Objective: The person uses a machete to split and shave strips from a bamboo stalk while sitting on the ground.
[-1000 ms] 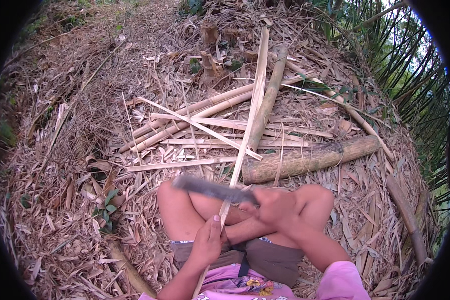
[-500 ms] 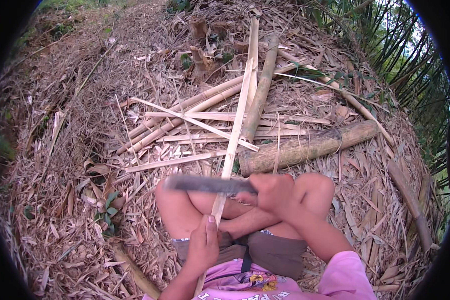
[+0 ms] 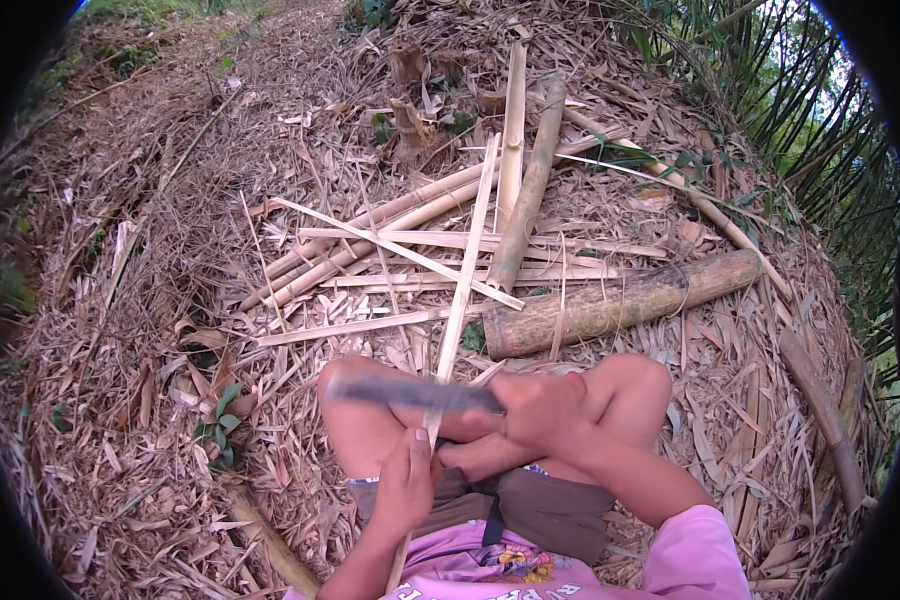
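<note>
My left hand (image 3: 407, 482) is closed around a long pale bamboo strip (image 3: 466, 270), its thumb lying along the top. The strip runs from my lap out over the ground, and its far end rests across other bamboo pieces. In my right hand (image 3: 542, 408) is a large knife with a broad dark blade (image 3: 395, 393), the handle hidden by my fingers. The blade lies crosswise over the strip, just beyond my left hand, and points left. Motion blurs its tip. Whether the edge bites into the strip I cannot tell.
Before my crossed legs lies a thick bamboo log (image 3: 625, 303). A thinner pole (image 3: 530, 185), split lengths (image 3: 511, 130) and several loose strips (image 3: 390, 322) cross behind it. Cut stumps (image 3: 410, 125) stand farther off. Dry leaves cover the ground, and bamboo stems (image 3: 830, 130) grow at right.
The knife and my right hand have come a little nearer to me along the strip. The strip's far end has shifted slightly left. My left hand keeps its hold.
</note>
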The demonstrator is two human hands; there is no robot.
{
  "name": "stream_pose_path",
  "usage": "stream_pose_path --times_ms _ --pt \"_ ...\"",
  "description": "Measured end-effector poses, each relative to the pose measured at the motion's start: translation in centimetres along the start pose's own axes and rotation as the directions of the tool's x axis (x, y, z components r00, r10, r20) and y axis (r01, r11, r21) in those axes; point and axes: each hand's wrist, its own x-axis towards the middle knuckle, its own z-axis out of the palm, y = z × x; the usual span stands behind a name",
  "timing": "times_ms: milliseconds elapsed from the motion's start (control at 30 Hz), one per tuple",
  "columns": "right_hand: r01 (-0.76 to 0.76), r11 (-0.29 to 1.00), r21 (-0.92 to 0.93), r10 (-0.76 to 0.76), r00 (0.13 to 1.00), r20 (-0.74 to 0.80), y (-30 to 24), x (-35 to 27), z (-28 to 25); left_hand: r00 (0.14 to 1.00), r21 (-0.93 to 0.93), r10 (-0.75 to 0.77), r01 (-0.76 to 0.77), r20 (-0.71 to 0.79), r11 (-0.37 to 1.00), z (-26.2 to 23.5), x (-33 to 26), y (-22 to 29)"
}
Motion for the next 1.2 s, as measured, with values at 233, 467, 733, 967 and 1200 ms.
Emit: stream_pose_path --times_ms 233,467,733,967,1200 --pt "-0.150 0.988 0.040 0.152 0.986 -0.074 0.0 -0.8 1.2 0.993 -0.116 -0.089 0.098 0.083 0.988 -0.3 -0.1 0.6" --pt "-0.114 0.993 0.010 0.115 0.993 -0.039 -0.1 0.8 -0.3 1.000 0.058 -0.017 0.017 0.002 0.998 -0.2 0.3 0.7" --pt "-0.102 0.994 -0.026 0.103 0.994 0.026 1.8 1.3 -0.7 0.999 0.035 -0.045 0.044 0.029 0.998 -0.1 -0.7 1.3" --pt "-0.006 1.000 0.017 0.005 0.999 0.039 1.1 0.6 -0.7 0.998 0.048 -0.031 0.029 0.052 0.998 0.2 -0.6 0.2" --pt "0.120 0.992 -0.033 -0.121 0.992 -0.025 -0.2 0.4 -1.3 0.999 0.074 -0.022 0.019 0.046 0.997 0.4 -0.5 0.5"
